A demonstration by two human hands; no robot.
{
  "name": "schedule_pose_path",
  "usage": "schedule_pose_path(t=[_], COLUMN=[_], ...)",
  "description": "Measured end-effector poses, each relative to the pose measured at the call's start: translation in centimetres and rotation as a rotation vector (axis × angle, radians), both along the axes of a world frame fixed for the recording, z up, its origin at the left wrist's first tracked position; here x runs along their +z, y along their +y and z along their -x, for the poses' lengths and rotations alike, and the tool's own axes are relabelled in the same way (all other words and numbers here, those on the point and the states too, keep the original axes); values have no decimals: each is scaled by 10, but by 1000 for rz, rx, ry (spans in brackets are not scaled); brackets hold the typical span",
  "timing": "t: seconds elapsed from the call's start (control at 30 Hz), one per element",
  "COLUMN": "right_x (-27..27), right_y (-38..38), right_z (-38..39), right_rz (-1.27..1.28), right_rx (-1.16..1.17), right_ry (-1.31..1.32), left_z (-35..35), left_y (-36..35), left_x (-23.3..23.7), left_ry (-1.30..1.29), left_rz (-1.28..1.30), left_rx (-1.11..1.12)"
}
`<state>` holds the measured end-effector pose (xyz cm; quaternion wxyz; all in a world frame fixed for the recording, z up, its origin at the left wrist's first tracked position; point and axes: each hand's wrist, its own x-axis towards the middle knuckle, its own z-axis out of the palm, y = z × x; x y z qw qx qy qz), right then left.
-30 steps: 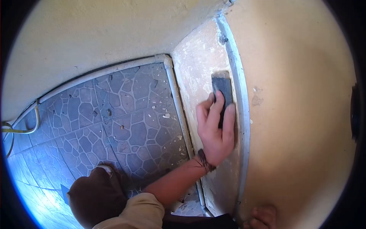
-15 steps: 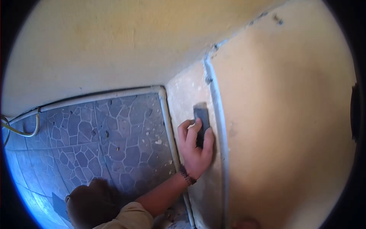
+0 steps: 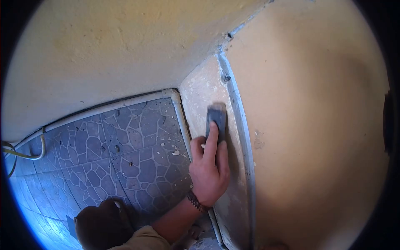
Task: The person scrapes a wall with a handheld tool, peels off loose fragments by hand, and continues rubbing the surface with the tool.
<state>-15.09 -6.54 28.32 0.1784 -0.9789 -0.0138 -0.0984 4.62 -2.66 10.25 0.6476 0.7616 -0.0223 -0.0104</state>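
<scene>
My left hand [image 3: 209, 171], with a dark beaded bracelet on its wrist, is closed round a dark grey rectangular block [image 3: 216, 118]. The block lies against the narrow, pale, scuffed wall strip [image 3: 200, 93]. One finger stretches along the block's face, and the other visible fingers bend at its sides and lower end. A rough grey-white edge [image 3: 238, 106] runs just right of the block. My right hand is not in view.
Patterned grey floor tiles [image 3: 93, 143] carry small chips. A pale pipe [image 3: 121, 103] follows the wall base and turns at the corner. A curved hose [image 3: 41, 152] lies far left. Yellowish walls [image 3: 308, 125] rise around. A dark brown rounded shape [image 3: 98, 225] sits at lower left.
My left hand and the block appear slightly higher and further left in view. The finger on the block has straightened. The whole view has also shifted a little.
</scene>
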Motion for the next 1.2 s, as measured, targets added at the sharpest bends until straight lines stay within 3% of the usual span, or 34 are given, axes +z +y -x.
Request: schedule_pose_path(t=[0.13, 0.6, 0.8, 0.93, 1.1, 1.2], right_x=[-6, -9, -8, -2, -9, -9], right_y=[-11, -3, -7, -6, -3, -6], right_z=[-2, -13, -7, -13, -8, -7], right_rz=[-87, -95, -21, 3, -6, -48], right_rx=[114, 1, 56, 48, 15, 36], right_ry=[-55, -202, -100, -95, -129, -138], left_z=[-56, -21, -59, -33, -57, -44], left_y=[-4, 25, 14, 27, 12, 25], left_x=[-12, 16, 7, 14, 11, 22], left_ry=[-238, -225, -315, -349, -286, -275], left_rz=[-147, -352, -331, -380, -391, -381], left_rx=[89, -61, 33, -80, 37, -36])
